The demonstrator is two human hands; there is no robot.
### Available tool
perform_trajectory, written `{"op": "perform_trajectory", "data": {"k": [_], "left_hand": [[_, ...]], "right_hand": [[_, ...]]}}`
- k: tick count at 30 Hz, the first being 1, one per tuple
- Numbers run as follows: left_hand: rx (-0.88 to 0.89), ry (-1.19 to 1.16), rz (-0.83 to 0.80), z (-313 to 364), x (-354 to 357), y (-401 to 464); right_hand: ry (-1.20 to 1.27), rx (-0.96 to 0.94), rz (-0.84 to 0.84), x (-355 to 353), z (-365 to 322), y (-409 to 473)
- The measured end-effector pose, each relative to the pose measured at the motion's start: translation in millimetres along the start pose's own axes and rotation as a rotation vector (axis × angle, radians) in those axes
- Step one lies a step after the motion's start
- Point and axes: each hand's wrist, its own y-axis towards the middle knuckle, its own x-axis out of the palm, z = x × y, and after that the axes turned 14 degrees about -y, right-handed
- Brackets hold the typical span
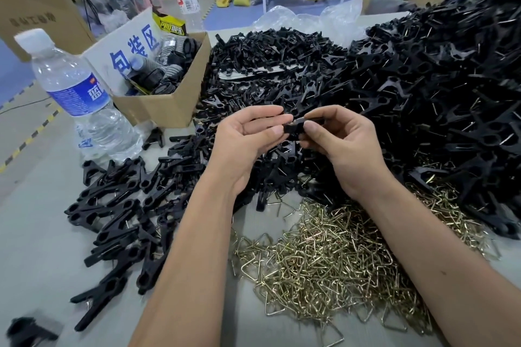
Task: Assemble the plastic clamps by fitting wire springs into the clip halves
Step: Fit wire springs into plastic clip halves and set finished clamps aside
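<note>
Both hands, left (pixel 248 135) and right (pixel 335 138), pinch a black clip half (pixel 296 128), possibly two, above the wire springs (pixel 332 256).

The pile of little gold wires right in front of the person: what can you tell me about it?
The wire springs look like thin, brassy metal, each bent into an open triangle with hooked ends. Hundreds lie loose and tangled in a low heap on the grey table, nearest the person, partly beneath both forearms. The heap's far edge mingles with the black clip halves. Neither hand touches it.
</note>
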Motion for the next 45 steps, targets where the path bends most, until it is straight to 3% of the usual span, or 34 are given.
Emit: {"op": "perform_trajectory", "data": {"k": [4, 8, 15, 20, 22, 26, 45], "left_hand": [[0.139, 0.238, -0.07, 0.7, 2.0, 1.7], [0.194, 0.35, -0.036, -3.8, 5.9, 4.1], [0.202, 0.273, 0.011, -4.4, 3.3, 1.4], [-0.047, -0.036, -0.091, 2.9, 2.9, -3.9], [-0.119, -0.11, -0.06, 2.9, 4.7, -3.4], [-0.129, -0.047, 0.099, -1.6, 6.6, 0.2], [-0.06, 0.065, 0.1, 0.0, -0.5, 0.0]], "right_hand": [[0.129, 0.009, 0.005, -2.2, -0.7, 1.1], [0.237, 0.039, -0.026, -3.0, -0.8, 2.5], [0.096, -0.006, -0.049, -3.7, 2.7, 0.0], [0.095, 0.005, -0.041, -4.2, -0.6, -0.5], [0.085, -0.006, -0.061, -3.5, -1.5, -1.3], [-0.032, -0.049, -0.11, 0.6, -1.4, -2.6], [-0.267, -0.044, -0.139, 2.3, -3.1, -3.8]]}}
